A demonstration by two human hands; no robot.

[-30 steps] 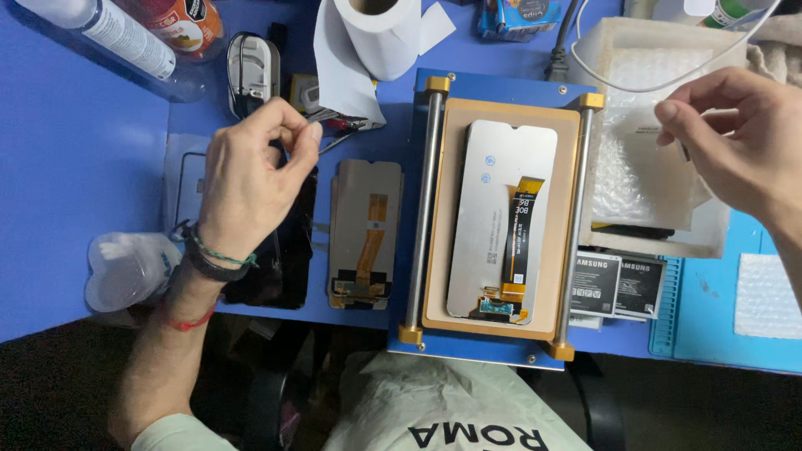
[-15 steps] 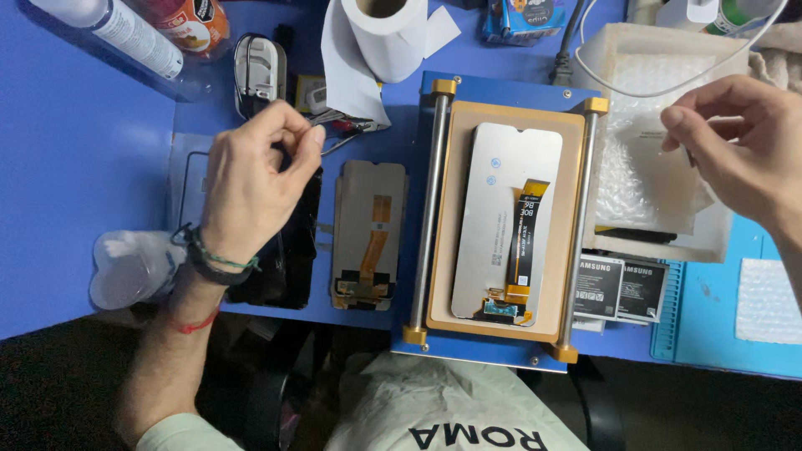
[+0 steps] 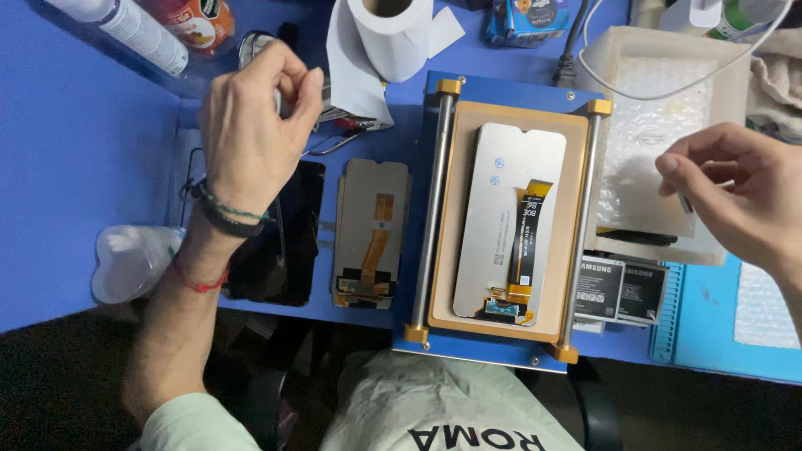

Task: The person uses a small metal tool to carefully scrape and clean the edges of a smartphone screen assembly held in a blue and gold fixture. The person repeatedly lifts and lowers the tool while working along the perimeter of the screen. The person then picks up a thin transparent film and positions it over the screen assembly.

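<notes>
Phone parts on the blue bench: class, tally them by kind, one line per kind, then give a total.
Display panels lying back-up with flex cables: 2 (one on the jig, one beside it)
Black glass screen: 1
Phone batteries: 2
Total: 5

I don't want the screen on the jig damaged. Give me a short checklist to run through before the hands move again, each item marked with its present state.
1. Screen panel lies flat inside the orange jig frame: ok.
2. Flex cable rests on the panel, not trapped under a rail: ok.
3. Left hand clear of the jig: ok.
4. Right hand clear of the jig: ok.
5. What the right hand's fingers pinch: cannot tell.
6. Spare panel clear of the jig: ok.
</notes>
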